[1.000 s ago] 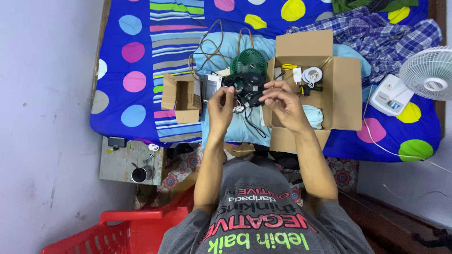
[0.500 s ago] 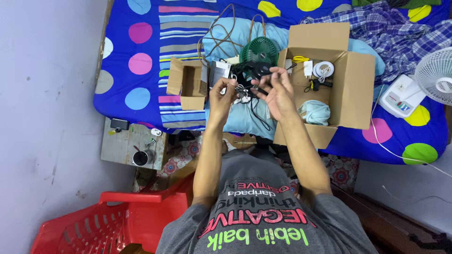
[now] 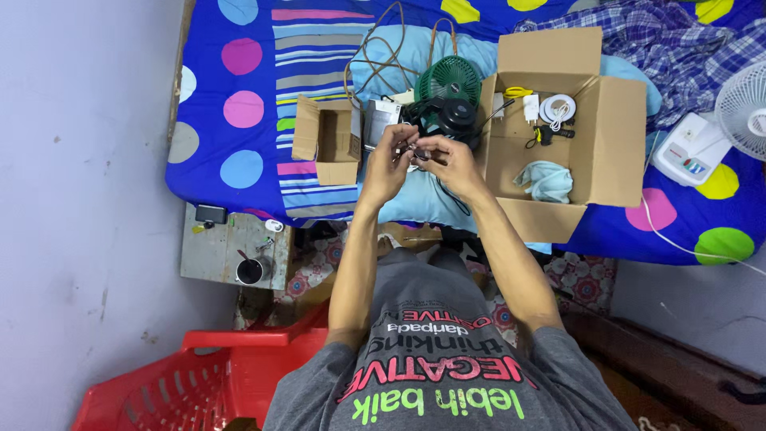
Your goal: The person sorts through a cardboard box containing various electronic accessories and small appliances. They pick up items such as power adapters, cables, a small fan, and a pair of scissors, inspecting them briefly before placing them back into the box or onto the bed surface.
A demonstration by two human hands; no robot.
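My left hand (image 3: 388, 160) and my right hand (image 3: 448, 162) are close together above the bed, both pinching a thin black cable (image 3: 418, 154) that trails down over a light blue pillow (image 3: 415, 199). Just beyond my fingers lie a black round device (image 3: 457, 114) and a small green fan (image 3: 448, 80). A large open cardboard box (image 3: 606, 128) stands to the right of my right hand, with white chargers, a coiled white cable (image 3: 558, 108) and a pale blue cloth (image 3: 550, 180) inside. A small open cardboard box (image 3: 327, 148) lies to the left of my left hand.
The bed has a blue sheet (image 3: 231, 72) with coloured dots and stripes. A white table fan (image 3: 742, 104) and a checked shirt (image 3: 678, 48) are at the right. A low grey stool (image 3: 227, 251) with a metal cup (image 3: 250, 272) stands below; a red plastic chair (image 3: 183, 375) sits at lower left.
My hands have drawn together and lowered slightly toward me with the cable between them. The black device that my right hand was near now rests by the green fan.
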